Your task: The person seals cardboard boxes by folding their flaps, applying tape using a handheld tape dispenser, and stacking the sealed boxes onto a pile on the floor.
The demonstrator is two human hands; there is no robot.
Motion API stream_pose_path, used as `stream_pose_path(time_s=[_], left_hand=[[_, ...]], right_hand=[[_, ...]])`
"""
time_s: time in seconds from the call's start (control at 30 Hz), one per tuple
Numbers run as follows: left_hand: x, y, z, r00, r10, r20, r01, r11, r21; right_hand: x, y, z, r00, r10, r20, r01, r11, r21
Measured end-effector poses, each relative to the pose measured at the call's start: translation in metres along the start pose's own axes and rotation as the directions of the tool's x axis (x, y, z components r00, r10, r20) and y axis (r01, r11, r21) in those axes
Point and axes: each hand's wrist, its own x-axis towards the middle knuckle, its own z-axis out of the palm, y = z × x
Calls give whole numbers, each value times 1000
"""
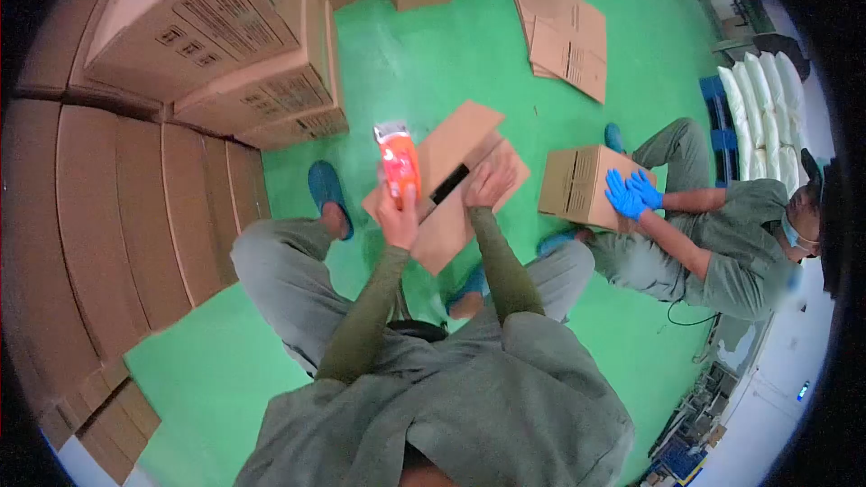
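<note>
Two hands work over a small carton (442, 239) on the green floor (433, 54) — the left hand (398, 216) grasps an orange tool (400, 162), upper end jutting beyond its fingers; the right hand (490, 182) touches the carton's flaps — blurred, so its grip is unclear.

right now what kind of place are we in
Probably a warehouse or packing area: large printed cartons stand stacked on the left, flattened cardboard lies on the green floor, and a co-worker in blue gloves rests both hands on a box.
</note>
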Motion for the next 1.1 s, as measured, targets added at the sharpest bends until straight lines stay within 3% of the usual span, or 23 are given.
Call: stream_pose_path(time_s=[0.03, 0.1, 0.13, 0.27, 0.37, 0.47, 0.57, 0.63, 0.7, 0.77, 1.1], left_hand=[[-9, -30, 12, 983, 183, -15, -180, 976, 125], [-35, -74, 26, 847, 530, 40, -508, 784, 356], [-34, -73, 24, 846, 506, 169, -530, 762, 371], [-10, -67, 17, 996, 73, 59, -79, 990, 117], [-13, -36, 0, 994, 106, 39, -109, 989, 101], [-29, -35, 11, 965, 257, 56, -261, 961, 96], [-32, -79, 28, 937, 345, 47, -337, 864, 375], [-26, -73, 32, 962, 249, 115, -275, 881, 386], [-18, -95, 29, 903, 416, 111, -426, 829, 361], [-21, -84, 28, 961, 263, 80, -273, 875, 399], [-25, -83, 31, 940, 339, 21, -320, 864, 389]], right_hand=[[21, -19, -9, 985, 75, -159, -62, 995, 82], [17, -10, -8, 957, -50, 284, 85, 990, -113], [24, -6, -7, 868, -80, 491, 190, 965, -179], [47, -11, 5, 806, -226, 547, 392, 897, -207], [60, -2, 14, 806, -222, 549, 389, 898, -207], [79, 5, 18, 804, -235, 546, 384, 907, -175], [83, 9, 18, 799, -255, 544, 381, 916, -130], [86, 13, 15, 801, -259, 539, 379, 917, -122], [83, 16, 23, 814, -247, 526, 378, 912, -157], [88, 7, 12, 809, -263, 527, 376, 919, -119], [69, 3, -5, 799, -243, 551, 328, 943, -60]])
